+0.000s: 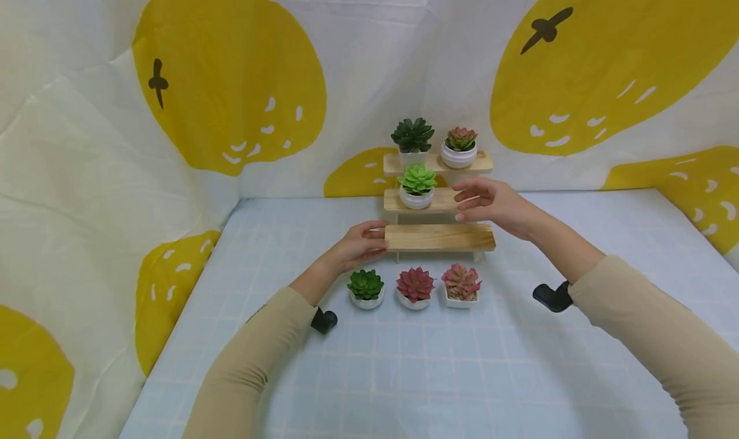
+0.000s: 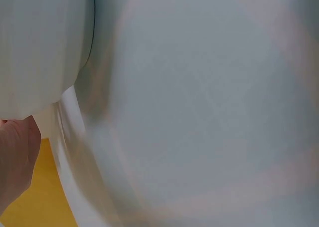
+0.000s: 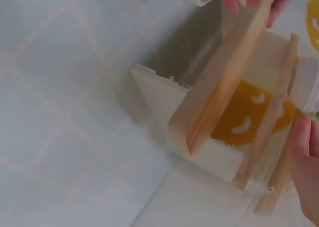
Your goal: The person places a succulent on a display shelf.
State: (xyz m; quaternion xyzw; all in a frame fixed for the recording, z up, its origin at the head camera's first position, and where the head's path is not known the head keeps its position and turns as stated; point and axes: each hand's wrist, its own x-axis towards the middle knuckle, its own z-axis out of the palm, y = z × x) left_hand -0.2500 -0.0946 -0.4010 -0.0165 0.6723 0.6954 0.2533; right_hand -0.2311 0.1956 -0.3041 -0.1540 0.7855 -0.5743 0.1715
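**Both hands at the three-step wooden stand**

Here, a small three-tier pale wooden plant stand [image 1: 439,237] sits at the far middle of the light blue checked tablecloth [image 1: 404,375], close to the white backdrop cloth with large yellow fruit shapes [image 1: 231,79]. The left hand [image 1: 360,243] touches the left end of the lowest step, its fingers gently curled against the board's edge. The right hand [image 1: 491,205] hovers at the right end of the middle step, fingers loosely spread and holding nothing.

On the top step stand a dark green succulent in a white pot [image 1: 412,140] and, just to its right, a pink-green succulent in a round white pot [image 1: 459,147]. The middle step carries a bright green succulent in a white pot [image 1: 417,187] at its left.

Near the stand's front, three more pots form a row on the cloth: a green succulent [image 1: 366,288] on the left, a red succulent [image 1: 414,287] in the middle, a pinkish succulent in a square white pot [image 1: 460,285] on the right.

The left wrist view is blurred white.
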